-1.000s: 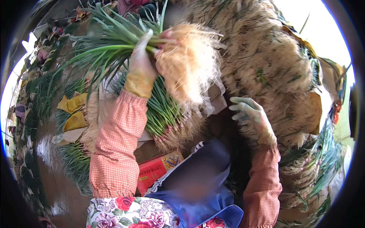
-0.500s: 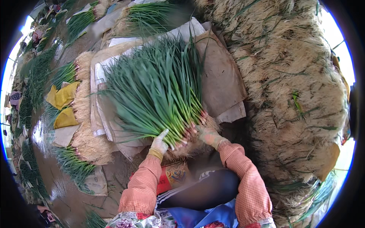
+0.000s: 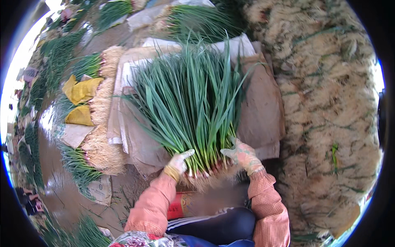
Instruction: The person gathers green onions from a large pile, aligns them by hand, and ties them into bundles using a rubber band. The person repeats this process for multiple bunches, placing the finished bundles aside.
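A wide bunch of green onions lies before me, leaves pointing away, with pale-to-reddish stem bases and shaggy roots toward me. My left hand, in a whitish glove, grips the left side of the stems just above the roots, thumb across the front. On the right side, my right hand holds the stems in a stained glove, its thumb over them. The fingers of both hands are partly hidden behind the bunch. Under the leaves lie stacked brown and white sacks.
To the right rises a large heap of onions with tan roots outward. Root-ended bundles line the left, with yellow cloths among them. Another bundle lies at the far side. A red box sits by my knee on wet ground.
My right hand has shifted outward and its thumb now shows on the front of the stems. The leaves stand straighter away from me. The view has turned slightly.
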A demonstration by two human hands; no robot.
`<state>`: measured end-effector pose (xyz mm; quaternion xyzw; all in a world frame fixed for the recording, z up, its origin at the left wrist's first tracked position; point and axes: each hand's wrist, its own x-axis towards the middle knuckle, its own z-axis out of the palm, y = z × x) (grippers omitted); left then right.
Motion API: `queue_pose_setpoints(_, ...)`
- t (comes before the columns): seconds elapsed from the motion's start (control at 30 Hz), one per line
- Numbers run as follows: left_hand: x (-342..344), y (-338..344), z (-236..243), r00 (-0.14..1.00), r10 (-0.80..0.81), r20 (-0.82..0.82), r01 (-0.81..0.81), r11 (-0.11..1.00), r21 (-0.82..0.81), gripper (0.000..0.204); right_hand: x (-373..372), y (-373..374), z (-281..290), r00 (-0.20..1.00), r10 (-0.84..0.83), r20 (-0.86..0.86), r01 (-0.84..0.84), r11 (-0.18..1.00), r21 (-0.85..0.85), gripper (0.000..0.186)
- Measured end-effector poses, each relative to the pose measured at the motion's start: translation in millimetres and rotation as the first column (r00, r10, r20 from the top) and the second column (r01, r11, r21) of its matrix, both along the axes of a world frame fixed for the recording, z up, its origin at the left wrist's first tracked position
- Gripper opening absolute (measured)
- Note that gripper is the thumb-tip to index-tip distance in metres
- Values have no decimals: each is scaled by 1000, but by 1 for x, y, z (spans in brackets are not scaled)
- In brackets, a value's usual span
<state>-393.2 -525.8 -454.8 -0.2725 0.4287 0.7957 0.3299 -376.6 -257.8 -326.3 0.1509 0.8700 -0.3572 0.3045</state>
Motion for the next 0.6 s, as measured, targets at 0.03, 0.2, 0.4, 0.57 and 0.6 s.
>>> queue_pose_setpoints(0.03, 6, 3, -8, 985, 170, 3, -170, 982, 84, 32, -7, -5, 8, 988, -135, 77, 143, 983, -111, 91)
queue_pose_setpoints(0.2, -17, 29, 18, 725, 684, -79, -687, 712, -145, 63, 0, -30, -39, 991, -74, -114, 79, 996, 44, 88)
queue_pose_setpoints(0.4, -26, 54, -8, 865, 418, -278, -490, 821, -293, 83, 12, -7, -111, 946, -28, -323, 18, 999, -33, 84)
queue_pose_setpoints(0.57, -33, 6, -71, 807, 574, -139, -590, 780, -207, 64, 11, -31, -113, 890, 269, -368, -245, 963, 110, 77)
queue_pose_setpoints(0.6, -37, 16, -35, 843, 526, -110, -530, 780, -333, 56, 10, -34, -127, 864, 393, -314, -311, 908, 280, 73)
